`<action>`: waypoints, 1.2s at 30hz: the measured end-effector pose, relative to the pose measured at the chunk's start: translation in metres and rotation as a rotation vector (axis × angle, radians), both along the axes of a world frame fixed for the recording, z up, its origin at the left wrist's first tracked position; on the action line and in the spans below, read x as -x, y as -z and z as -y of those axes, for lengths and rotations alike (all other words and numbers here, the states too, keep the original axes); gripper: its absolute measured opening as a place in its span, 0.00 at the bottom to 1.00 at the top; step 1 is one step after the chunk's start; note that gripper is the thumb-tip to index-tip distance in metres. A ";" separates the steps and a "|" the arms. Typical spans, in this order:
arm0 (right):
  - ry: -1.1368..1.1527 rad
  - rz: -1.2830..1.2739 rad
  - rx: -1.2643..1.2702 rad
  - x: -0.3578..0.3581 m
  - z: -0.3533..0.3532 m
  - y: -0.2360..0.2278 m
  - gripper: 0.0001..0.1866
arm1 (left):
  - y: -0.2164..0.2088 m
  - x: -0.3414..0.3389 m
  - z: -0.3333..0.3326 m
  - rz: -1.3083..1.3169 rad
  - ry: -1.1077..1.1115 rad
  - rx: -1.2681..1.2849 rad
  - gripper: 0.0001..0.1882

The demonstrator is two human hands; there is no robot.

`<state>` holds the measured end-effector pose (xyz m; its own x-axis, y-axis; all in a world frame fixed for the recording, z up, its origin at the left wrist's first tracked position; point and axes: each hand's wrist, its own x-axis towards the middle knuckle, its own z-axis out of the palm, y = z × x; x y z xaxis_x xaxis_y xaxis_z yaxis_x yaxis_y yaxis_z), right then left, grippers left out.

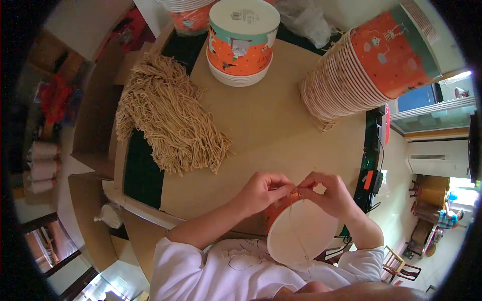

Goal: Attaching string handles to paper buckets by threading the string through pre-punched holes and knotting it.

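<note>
An orange paper bucket (301, 233) rests tilted against my shirt, its round white opening facing up at me. A thin tan string (297, 232) hangs down across that opening. At the bucket's far edge my left hand (268, 190) pinches the string between thumb and fingers. Close against it, nearly touching, my right hand (327, 191) also has its fingertips pinched on the string. Whether the string is knotted or passes through a hole there is too small to tell.
A heap of cut tan strings (173, 115) lies left on the brown cardboard sheet (251, 130). Upside-down buckets (241, 47) stand at the back. A long nested bucket stack (361, 65) with strings lies at the right. An open cardboard box (98, 120) is beside the table.
</note>
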<state>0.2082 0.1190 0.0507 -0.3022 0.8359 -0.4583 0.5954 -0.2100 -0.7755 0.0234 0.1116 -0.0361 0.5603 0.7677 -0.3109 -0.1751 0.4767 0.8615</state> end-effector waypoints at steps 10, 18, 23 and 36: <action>-0.090 0.020 -0.118 0.000 -0.004 0.001 0.04 | 0.002 0.000 -0.005 0.038 0.038 -0.011 0.06; -0.081 0.054 -0.131 0.002 -0.006 -0.001 0.04 | 0.005 -0.002 -0.010 0.066 0.004 0.083 0.05; -0.036 0.046 -0.069 -0.001 -0.002 0.002 0.05 | 0.009 -0.002 -0.012 0.138 -0.009 0.158 0.05; -0.056 0.071 0.077 0.007 -0.009 -0.003 0.06 | 0.021 -0.001 -0.011 0.225 -0.009 0.233 0.05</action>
<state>0.2014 0.1285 0.0536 -0.3120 0.7803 -0.5421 0.6605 -0.2320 -0.7141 0.0248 0.1224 -0.0567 0.6283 0.6959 -0.3477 -0.3540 0.6538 0.6687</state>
